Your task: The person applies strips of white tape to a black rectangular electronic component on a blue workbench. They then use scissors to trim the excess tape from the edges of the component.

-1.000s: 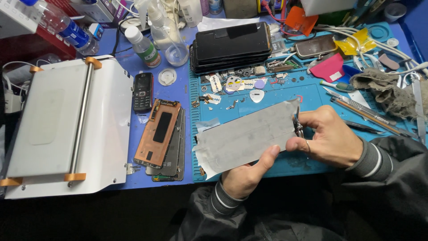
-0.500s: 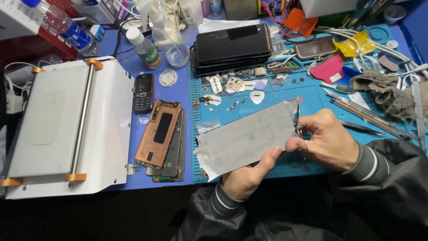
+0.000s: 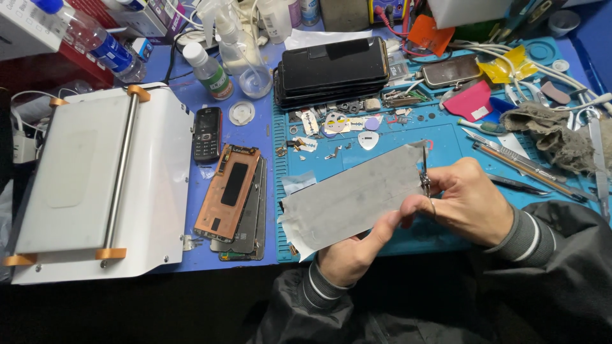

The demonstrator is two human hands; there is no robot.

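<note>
— Well, look how the left hand (image 3: 347,255) pinches the lower edge of the grey rectangular sheet of film (image 3: 354,197), thumb on top, held in the air just above the blue-green work mat (image 3: 440,143).

— Yes, and the right hand (image 3: 468,200) is closed on small metal scissors (image 3: 425,181) at the right end of the sheet. I cannot tell whether the blades are open or shut.

— I think the risk is a crooked cut. The sheet is held only at one edge, so it can bend or twist when the blades press.

— Also the left thumb is near the blades. A slip could nick it.

— And if the sheet falls, it lands among the small screws and parts (image 3: 331,121) on the mat, so dust or grit may stick to it.

— The stack of phone frames with a copper-coloured back on top (image 3: 233,197) lies near the edge of the tabletop (image 3: 191,70); an elbow could perhaps push it off.
</note>
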